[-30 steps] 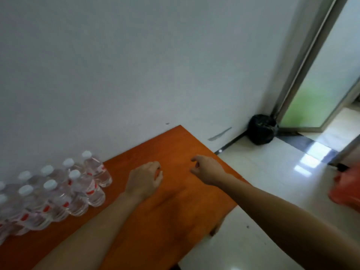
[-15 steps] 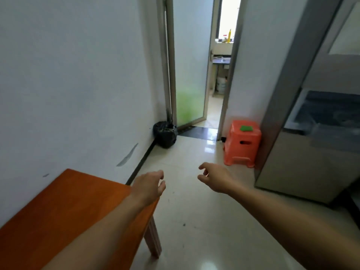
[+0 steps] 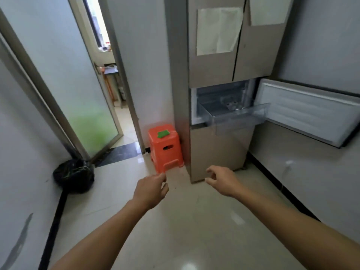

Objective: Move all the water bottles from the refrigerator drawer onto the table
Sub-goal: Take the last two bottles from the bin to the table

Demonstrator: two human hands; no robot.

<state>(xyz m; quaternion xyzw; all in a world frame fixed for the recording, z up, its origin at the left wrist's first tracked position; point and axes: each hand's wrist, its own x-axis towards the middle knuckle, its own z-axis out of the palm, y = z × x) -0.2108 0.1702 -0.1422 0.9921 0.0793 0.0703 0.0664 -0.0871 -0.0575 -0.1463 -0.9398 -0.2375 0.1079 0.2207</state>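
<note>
The table has left view and the open refrigerator drawer (image 3: pixel 233 114) now stands ahead, beyond the right hand (image 3: pixel 222 182), while both it and the left hand (image 3: pixel 150 190) hang loosely curled, holding nothing

Even, diffuse daylight, moderately bright. Strongest source: window (image 3: pixel 98 24) past the doorway, upper left of frame, blown out to white. Soft glare patches on glossy floor (image 3: pixel 236 219), lower centre. Shadows faint. Whole frame slightly soft; contents of clear drawer (image 3: pixel 233 115) indistinct. Wide-angle bowing of door frame (image 3: pixel 46 102) at left edge.
</note>
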